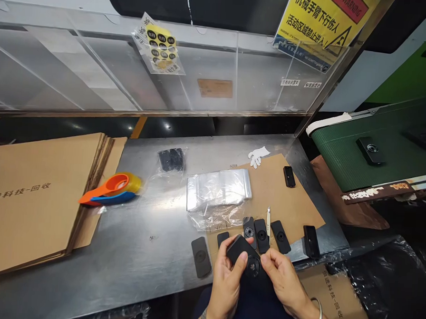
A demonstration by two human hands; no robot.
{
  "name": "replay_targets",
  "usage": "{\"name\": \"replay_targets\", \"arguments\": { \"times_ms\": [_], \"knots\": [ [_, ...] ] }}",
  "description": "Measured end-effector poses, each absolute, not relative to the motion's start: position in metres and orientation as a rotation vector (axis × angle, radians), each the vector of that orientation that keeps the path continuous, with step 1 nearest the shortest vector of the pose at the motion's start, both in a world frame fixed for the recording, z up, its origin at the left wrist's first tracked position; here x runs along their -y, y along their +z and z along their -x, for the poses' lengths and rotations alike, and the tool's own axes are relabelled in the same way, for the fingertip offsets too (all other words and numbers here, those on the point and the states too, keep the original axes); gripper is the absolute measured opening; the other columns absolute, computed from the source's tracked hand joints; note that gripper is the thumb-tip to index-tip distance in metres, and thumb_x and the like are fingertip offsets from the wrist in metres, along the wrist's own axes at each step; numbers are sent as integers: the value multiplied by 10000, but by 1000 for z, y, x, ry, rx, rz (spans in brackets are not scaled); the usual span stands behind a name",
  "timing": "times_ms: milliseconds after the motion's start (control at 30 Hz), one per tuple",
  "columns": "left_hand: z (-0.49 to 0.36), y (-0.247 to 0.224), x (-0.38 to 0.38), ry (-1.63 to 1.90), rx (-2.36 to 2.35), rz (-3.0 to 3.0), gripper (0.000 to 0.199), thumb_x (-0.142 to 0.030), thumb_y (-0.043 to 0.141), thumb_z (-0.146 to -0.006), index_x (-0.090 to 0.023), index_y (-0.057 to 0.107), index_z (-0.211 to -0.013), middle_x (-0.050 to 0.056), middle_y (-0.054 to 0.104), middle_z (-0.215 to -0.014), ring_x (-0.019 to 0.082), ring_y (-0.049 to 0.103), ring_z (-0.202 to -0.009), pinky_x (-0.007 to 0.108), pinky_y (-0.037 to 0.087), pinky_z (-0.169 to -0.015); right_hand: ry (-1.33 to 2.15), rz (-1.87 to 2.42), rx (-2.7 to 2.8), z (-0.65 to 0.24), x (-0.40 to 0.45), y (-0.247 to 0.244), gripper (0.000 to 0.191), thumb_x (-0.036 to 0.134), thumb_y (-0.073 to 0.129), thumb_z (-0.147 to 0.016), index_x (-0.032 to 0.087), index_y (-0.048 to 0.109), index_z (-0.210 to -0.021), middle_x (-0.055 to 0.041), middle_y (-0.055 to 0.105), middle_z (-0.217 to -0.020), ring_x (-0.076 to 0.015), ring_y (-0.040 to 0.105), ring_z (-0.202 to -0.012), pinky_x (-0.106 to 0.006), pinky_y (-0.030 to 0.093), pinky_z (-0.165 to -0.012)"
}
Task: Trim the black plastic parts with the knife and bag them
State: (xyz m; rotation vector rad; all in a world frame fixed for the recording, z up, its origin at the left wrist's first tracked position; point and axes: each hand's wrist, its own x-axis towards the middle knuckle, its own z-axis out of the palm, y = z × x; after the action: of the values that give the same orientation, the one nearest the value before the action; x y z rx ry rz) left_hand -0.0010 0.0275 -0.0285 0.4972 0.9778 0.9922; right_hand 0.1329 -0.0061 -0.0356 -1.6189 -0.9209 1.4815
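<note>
My left hand [226,277] is closed around a black plastic housing [243,250], tilted above the table's front edge. The housing has a round ringed part at its lower right end. My right hand [283,277] is at that end, thumb and forefinger pinched together by the edge; what lies between them is too small to make out. Just beyond my hands are similar black housings, including a flat one [200,257] at the left and another [281,237] at the right. Between these lie white tweezers [268,224].
A stack of clear plastic bags [218,188] lies on a cardboard sheet [275,191]. Farther left are an orange-and-blue tape dispenser [113,190] and stacked cardboard [36,198]. A white glove [258,156] lies at the back. At right, a green conveyor belt [336,156] carries another housing [370,150].
</note>
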Motion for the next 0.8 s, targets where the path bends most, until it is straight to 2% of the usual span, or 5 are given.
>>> {"name": "replay_targets", "arguments": {
  "times_ms": [167, 333, 433, 633, 800],
  "knots": [
    [-1, -29, -32, 1015, -1054, -381, 295, -271, 607, -773, -201, 480, -1030, 72, 639, -1048, 220, 555, -1057, 344, 404, -936, 1765, 1338, 911, -140, 6, -24, 305, 463, 550, -796, 176, 550, -900, -21, 581, -835, -166, 521, -842, -271, 396, -765],
    [-6, -32, -25, 992, -1099, -405, 342, -269, 627, -758, -231, 457, -1052, 55, 633, -1050, 214, 567, -1036, 344, 422, -909, 1558, 1571, 833, -134, 7, -40, 383, 524, 518, -792, 167, 487, -657, 53, 425, -580, -87, 381, -535, -205, 313, -500],
    [-8, -31, -25, 991, -1080, -379, 333, -270, 632, -752, -224, 472, -1041, 54, 634, -1041, 216, 582, -1005, 338, 446, -873, 1517, 1631, 784, -132, 5, -45, 447, 568, 473, -797, 166, 470, -600, 60, 383, -530, -81, 336, -497, -209, 279, -465],
    [-7, -29, -34, 1027, -1066, -302, 327, -268, 650, -735, -184, 502, -1015, 76, 648, -1013, 216, 582, -1007, 325, 442, -882, 1790, 1373, 786, -147, 5, -28, 336, 481, 520, -809, 174, 596, -922, -22, 585, -797, -154, 530, -750, -253, 431, -629],
    [-7, -30, -34, 1029, -1070, -303, 324, -266, 641, -744, -192, 494, -1022, 71, 647, -1010, 213, 580, -1011, 338, 428, -901, 1857, 1314, 871, -146, 12, -29, 429, 366, 690, -694, 211, 516, -1054, -12, 563, -894, -115, 517, -681, -205, 455, -524]
  ]
}}
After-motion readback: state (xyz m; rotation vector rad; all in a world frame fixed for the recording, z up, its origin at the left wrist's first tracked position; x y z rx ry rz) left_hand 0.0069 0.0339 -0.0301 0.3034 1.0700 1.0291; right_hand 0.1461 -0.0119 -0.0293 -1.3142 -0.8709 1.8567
